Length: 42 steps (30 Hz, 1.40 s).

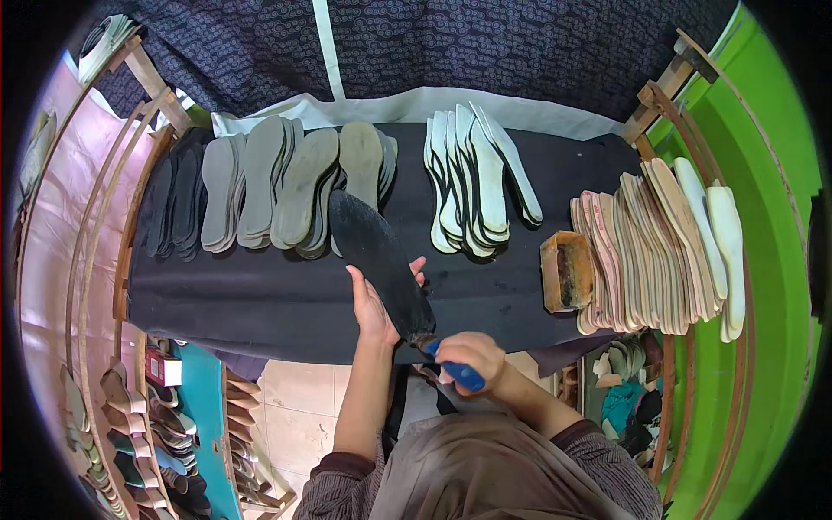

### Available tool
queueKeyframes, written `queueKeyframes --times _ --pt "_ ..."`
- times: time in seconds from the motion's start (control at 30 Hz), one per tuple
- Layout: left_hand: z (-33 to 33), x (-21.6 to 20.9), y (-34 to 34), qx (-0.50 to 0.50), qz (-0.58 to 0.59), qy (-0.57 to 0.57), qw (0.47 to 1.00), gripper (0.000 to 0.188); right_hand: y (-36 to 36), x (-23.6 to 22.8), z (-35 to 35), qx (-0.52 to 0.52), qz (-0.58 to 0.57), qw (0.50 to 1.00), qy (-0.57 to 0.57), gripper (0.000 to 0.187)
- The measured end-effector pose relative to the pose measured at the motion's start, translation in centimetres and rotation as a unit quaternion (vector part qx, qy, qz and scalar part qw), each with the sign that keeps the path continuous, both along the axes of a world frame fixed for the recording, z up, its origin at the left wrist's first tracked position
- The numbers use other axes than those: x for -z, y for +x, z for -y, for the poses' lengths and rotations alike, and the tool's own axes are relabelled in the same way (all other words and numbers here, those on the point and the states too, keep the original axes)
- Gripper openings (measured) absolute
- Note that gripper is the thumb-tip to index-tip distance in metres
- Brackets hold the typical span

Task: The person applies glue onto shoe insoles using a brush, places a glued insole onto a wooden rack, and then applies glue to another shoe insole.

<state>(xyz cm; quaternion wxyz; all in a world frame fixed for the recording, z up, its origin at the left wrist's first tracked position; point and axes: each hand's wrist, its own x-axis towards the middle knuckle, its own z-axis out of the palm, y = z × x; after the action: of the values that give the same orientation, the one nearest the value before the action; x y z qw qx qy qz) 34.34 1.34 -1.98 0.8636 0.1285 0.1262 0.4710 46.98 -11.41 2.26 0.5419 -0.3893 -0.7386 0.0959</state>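
My left hand (374, 305) is closed around a black shoe insole (373, 247), gripping it from beneath and at its sides. The insole slants over the dark cloth, its wide end pointing away from me. In my right hand (475, 357) is a brush (466, 376) with a blue handle. Its dark bristles press against the insole's near end. Beyond the insole stand stacks of grey insoles (260, 182), with black insoles (186, 204) at their left. A pile of white-topped insoles (468, 186) lies to the right.
An open amber container (568, 270) with dark residue stands on the black cloth (234, 299) at the right. Past it, a long row of tan insoles (646, 247) leans together. Wooden rails (130, 225) flank both sides. Shoe parts fill a rack (121, 407) at lower left.
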Motion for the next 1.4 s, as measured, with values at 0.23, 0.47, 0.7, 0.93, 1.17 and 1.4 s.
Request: queueKeyframes --times 0.23,0.47,0.7,0.93,1.17,1.4 --pt "0.1 -0.7 0.2 -0.024 0.012 -0.020 0.999 0.068 2.5 -0.3 0.0 0.075 0.004 0.997 -0.025 0.032" --pt "0.0 -0.5 0.2 -0.027 0.027 -0.006 0.999 0.061 0.9 -0.1 0.1 -0.015 0.037 0.999 -0.015 0.027" --pt "0.1 -0.6 0.4 -0.044 0.020 -0.018 0.999 0.068 0.4 0.1 0.2 0.012 0.024 1.000 0.001 0.026" --pt "0.0 -0.4 0.3 -0.060 0.010 -0.010 0.998 0.069 1.2 -0.7 -1.0 0.097 0.011 0.995 0.019 0.020" --pt "0.3 -1.2 0.7 -0.063 -0.013 0.006 0.998 0.072 0.7 0.3 -0.9 0.025 0.042 0.999 0.019 0.026" --pt "0.5 -1.5 0.8 -0.082 -0.056 -0.010 0.995 0.072 0.3 0.4 -0.9 -0.033 0.059 0.997 0.023 0.034"
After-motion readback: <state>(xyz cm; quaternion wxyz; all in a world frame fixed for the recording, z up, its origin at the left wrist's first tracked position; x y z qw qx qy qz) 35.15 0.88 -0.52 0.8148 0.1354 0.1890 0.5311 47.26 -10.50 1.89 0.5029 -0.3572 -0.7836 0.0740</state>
